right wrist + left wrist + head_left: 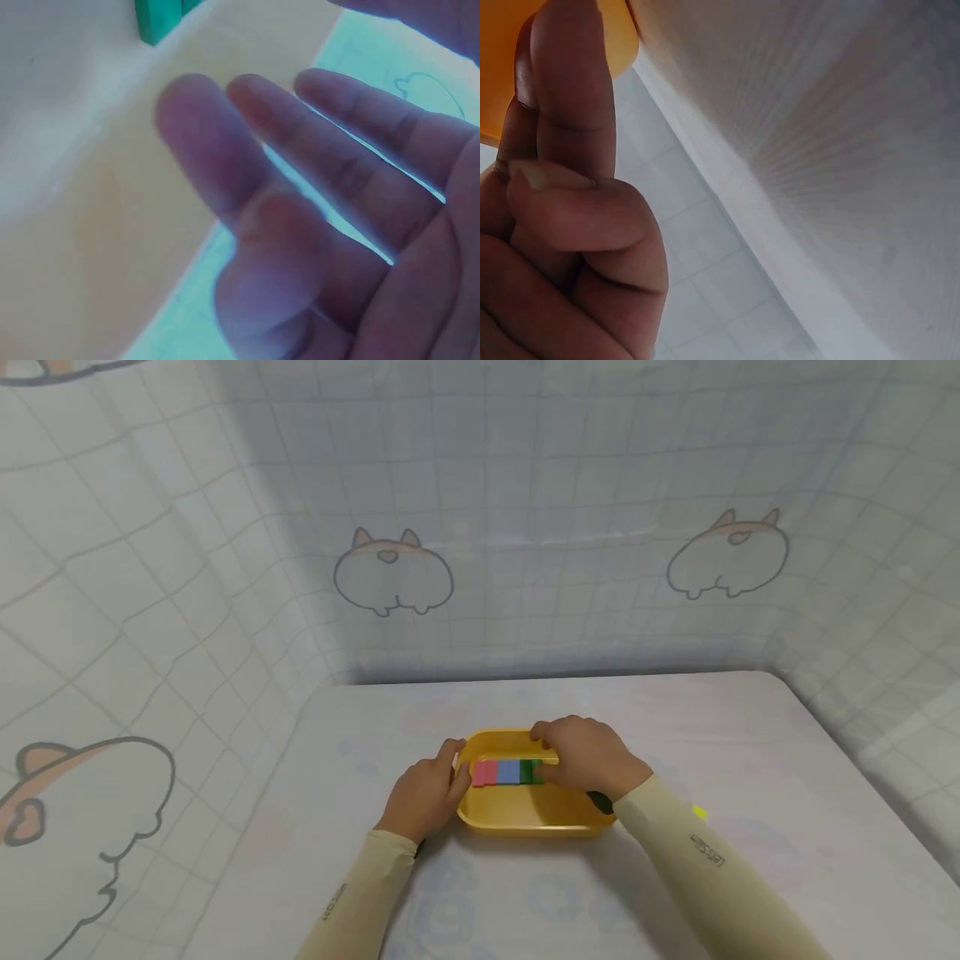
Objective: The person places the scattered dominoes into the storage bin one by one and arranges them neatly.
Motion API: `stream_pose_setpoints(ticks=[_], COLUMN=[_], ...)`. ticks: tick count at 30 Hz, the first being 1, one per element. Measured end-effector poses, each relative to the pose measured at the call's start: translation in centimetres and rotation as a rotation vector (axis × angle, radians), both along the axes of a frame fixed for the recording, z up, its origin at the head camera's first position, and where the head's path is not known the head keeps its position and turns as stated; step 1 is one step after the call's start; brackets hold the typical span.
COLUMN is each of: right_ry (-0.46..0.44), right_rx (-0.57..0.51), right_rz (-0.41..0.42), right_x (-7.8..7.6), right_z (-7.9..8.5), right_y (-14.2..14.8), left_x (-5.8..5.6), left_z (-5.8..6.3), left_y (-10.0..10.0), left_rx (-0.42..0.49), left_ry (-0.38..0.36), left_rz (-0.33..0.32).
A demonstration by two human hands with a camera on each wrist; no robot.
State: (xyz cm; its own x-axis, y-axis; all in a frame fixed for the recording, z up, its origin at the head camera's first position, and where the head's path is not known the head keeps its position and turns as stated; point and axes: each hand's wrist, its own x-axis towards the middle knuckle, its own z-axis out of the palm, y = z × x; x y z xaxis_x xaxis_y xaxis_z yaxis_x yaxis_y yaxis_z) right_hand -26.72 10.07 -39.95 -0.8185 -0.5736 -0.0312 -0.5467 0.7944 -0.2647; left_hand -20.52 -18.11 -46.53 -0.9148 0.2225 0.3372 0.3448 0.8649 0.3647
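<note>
A shallow yellow tray (536, 825) sits on the table in the head view. Inside it a row of flat blocks runs from red blocks (484, 773) through blue blocks (508, 772) to green blocks (527, 772). My left hand (422, 793) holds the tray's left rim, thumb over the edge and fingers along the outside. Above the tray's right part is my right hand (588, 753), its fingertips by the back rim and its thumb near the green blocks. In the right wrist view its fingers are loosely spread with nothing between them, apart from a green block (157, 21).
On the table to the right, a small bright yellow piece (699, 812) lies beside the right sleeve (697, 852). A pale patterned cloth covers the table (360, 727). Grid-patterned curtains (555, 568) enclose the back and both sides.
</note>
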Motion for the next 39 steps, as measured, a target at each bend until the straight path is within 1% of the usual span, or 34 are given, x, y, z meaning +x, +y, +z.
stream_pose_setpoints(ticks=[7,10,16,19,24,29,33,39], right_ry=[0.092,0.122,0.157,0.152,0.133,0.133,0.123,0.091], right_rx=[-0.096,-0.117,-0.172,-0.19,-0.183,-0.17,-0.165,-0.166], right_rz=[0.016,-0.008,-0.079,-0.124,-0.195,-0.227,-0.241,-0.276], right_x=[0.6,0.7,1.0,1.1,1.2,1.5,2.1,2.8], right_z=[0.7,0.6,0.0,-0.1,-0.1,-0.5,-1.2,-2.7], right_y=[1.7,2.7,5.7,7.2,9.4,11.4,12.5,13.5], left_x=[0.1,0.2,0.1,0.1,0.1,0.1,0.0,-0.1], left_z=[-0.3,-0.3,-0.5,-0.5,-0.5,-0.7,-0.8,-0.7], left_y=[-0.3,-0.4,-0.5,-0.4,-0.2,-0.2,-0.1,0.1], left_rx=[-0.004,0.005,0.003,0.009,0.016,0.007,0.0,0.003], left_ry=[-0.029,-0.035,-0.013,0.0,0.009,0.004,-0.005,-0.015], left_rz=[0.021,0.022,0.013,0.006,0.005,0.002,0.009,0.009])
